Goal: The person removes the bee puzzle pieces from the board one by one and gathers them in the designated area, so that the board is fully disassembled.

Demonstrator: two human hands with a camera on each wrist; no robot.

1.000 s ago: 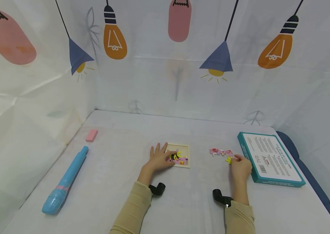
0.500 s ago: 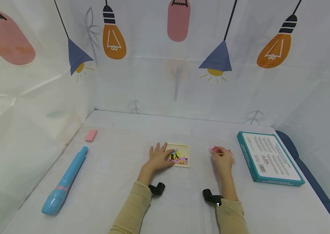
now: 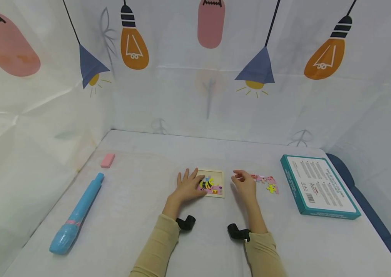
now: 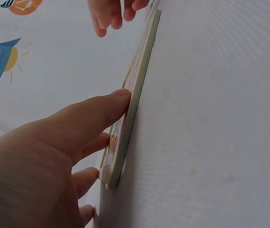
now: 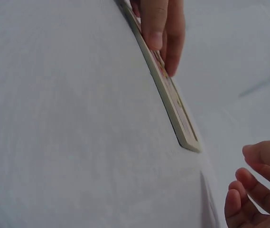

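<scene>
My left hand (image 3: 186, 189) rests with its fingers spread at the left side of a small wooden puzzle tray (image 3: 219, 175). Its thumb (image 4: 107, 105) lies on the tray's near edge, and other fingertips meet the left end. Inside the tray, a puzzle picture of a yellow-and-black bee (image 3: 206, 184) on pink fills the lower part. My right hand (image 3: 245, 187) is above the table between the tray and several loose puzzle pieces. Its fingers (image 5: 260, 192) are loosely bent and spaced apart, and no piece shows between them. Among the loose pink pieces (image 3: 269, 179) is a yellow one (image 3: 271, 188).
A teal-edged box (image 3: 321, 186) with a printed white face lies at the right. On the left are a blue microphone-shaped object (image 3: 77, 213) and a pink eraser-like block (image 3: 107, 160). A white sheet with printed lamps hangs behind the table.
My right hand has moved left from the yellow puzzle piece, across the pink ones, towards the tray, uncovering the pieces on the right. My left hand has stayed on the tray.
</scene>
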